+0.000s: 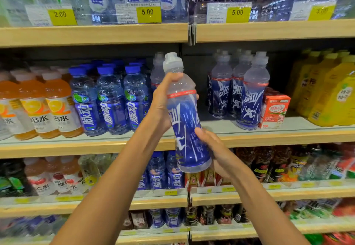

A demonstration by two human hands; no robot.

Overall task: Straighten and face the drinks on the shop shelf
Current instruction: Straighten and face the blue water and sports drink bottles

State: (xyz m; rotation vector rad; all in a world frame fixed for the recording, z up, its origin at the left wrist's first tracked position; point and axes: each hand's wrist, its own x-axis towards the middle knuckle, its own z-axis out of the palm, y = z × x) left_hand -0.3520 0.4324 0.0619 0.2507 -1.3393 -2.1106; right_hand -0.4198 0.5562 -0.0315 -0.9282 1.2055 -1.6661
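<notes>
- Blue-labelled bottle (187, 121), one, is held tilted in front of the middle shelf (269, 137).
- Left hand (163, 98) grips its neck; right hand (215, 148) holds its base.
- Three matching bottles (238, 91) stand at the right, and three blue-capped bottles (109, 98) at the left.

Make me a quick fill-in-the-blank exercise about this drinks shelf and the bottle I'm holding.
1. The left hand grips the held bottle near its top, while the right hand grips it near its ____.
2. The leftmost yellow price tag reads ____.
3. The carton beside the matching bottles on the middle shelf is mainly ____ in colour.
Missing words: bottom; 2.00; red.
</notes>
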